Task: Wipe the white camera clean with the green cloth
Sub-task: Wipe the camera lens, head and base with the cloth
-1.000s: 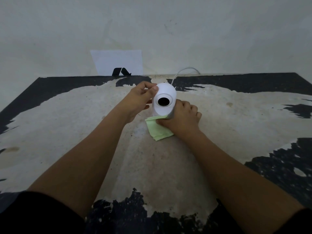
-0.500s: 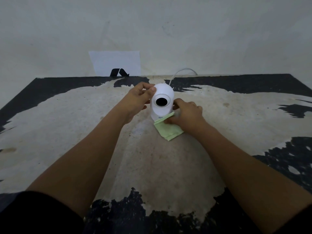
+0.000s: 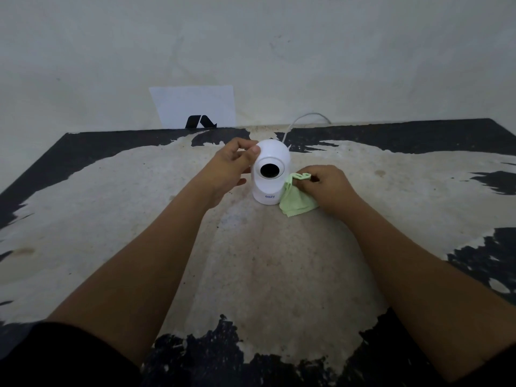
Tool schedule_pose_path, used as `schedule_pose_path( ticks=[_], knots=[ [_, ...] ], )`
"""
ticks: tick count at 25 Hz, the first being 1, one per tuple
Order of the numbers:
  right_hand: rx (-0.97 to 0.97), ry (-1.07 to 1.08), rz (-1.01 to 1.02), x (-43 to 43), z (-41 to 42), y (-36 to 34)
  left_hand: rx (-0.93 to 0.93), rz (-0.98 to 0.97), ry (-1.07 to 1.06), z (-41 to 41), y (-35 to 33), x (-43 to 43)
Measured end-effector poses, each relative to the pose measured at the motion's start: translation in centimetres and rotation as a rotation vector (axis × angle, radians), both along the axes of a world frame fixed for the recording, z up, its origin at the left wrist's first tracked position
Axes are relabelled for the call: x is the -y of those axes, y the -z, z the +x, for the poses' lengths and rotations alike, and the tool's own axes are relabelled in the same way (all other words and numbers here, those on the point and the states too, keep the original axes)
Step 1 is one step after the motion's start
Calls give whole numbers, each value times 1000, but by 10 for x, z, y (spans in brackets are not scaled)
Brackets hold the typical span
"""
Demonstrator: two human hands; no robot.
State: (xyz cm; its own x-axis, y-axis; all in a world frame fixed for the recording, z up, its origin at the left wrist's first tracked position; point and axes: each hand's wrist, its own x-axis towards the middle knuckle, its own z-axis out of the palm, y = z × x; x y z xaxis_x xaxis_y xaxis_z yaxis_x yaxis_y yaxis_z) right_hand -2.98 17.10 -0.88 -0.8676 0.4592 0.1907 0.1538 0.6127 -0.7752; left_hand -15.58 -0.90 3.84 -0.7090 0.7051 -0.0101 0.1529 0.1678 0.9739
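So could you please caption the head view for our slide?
Left hand steadies the white camera while right hand wipes its side with green cloth.

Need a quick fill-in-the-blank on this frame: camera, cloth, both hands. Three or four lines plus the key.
1. The left hand steadies the white camera at its ____ half.
2. The right hand pinches the ____ cloth.
3. The cloth lies against the camera's ____ side, seen from the wearer.
4. A white ____ runs from behind the camera toward the wall.

Missing words: upper; green; right; cable
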Motion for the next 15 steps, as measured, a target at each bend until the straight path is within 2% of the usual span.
schedule_pose_path(
  ticks=[5,11,15],
  knots=[
    [-110,150,57,9,-3,-3,-3,11,-3,1,0,0],
    [-11,166,56,33,-4,-1,0,26,-5,2,1,0],
    [-54,153,67,49,2,-2,8,30,-6,3,0,0]
  ],
)
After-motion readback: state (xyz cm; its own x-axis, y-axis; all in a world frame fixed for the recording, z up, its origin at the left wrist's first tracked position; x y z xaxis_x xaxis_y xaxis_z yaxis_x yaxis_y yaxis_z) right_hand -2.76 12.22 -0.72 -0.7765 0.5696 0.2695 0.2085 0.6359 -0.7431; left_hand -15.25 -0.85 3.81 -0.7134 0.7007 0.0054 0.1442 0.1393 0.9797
